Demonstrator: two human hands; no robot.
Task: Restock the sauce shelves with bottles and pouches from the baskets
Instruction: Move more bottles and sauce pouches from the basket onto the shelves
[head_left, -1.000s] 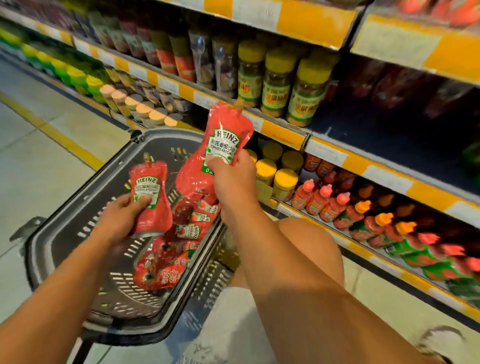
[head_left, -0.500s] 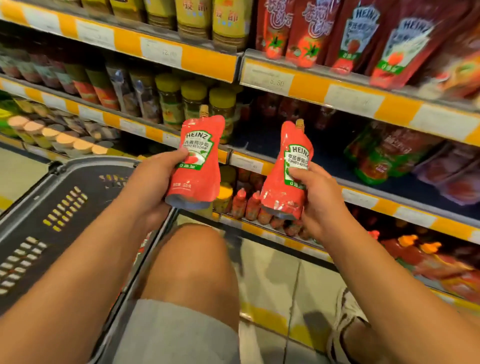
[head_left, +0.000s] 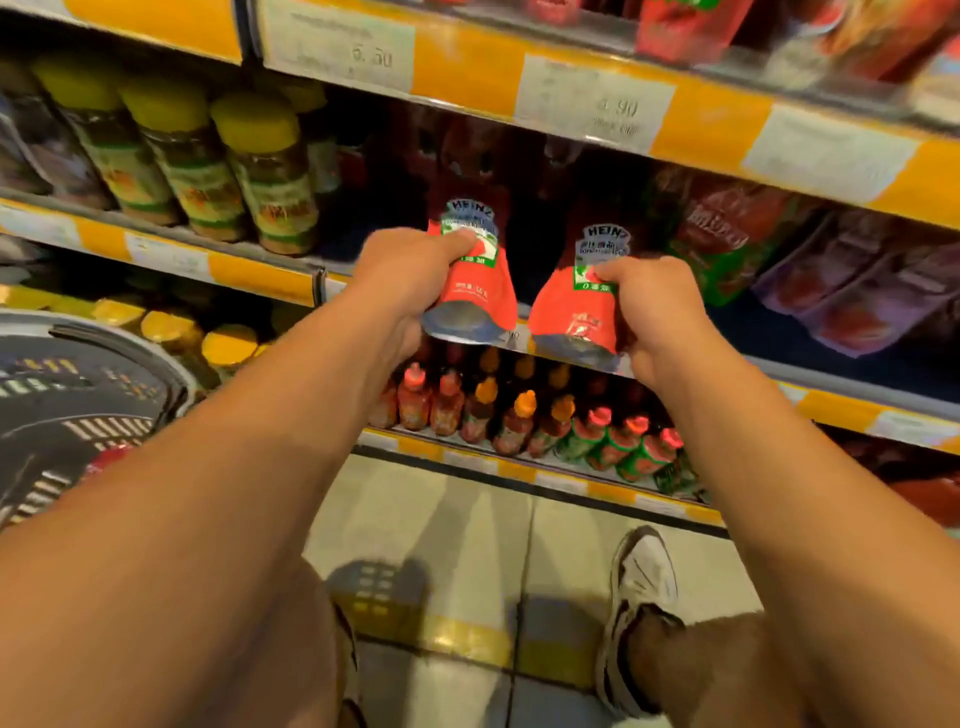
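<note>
Both pouches sit at the front lip of the middle shelf (head_left: 270, 278), bases level with the edge; dark open bay behind them, upper shelf (head_left: 467, 73) overhanging close above. Left hand (head_left: 410, 275) grips the left Heinz ketchup pouch (head_left: 475, 291) at mid-body, thumb across the label. Right hand (head_left: 657, 312) pinches the right Heinz ketchup pouch (head_left: 574, 312) the same way. Glossy soft red film, flared grey bases. Spouts lost in shadow, probably upright. Yellow-lidded jars (head_left: 260, 176) left, flat pouches (head_left: 852, 291) right, black basket (head_left: 78, 395) far left.

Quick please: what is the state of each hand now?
Left hand: grip closed on left ketchup pouch.
Right hand: grip closed on right ketchup pouch.
</note>
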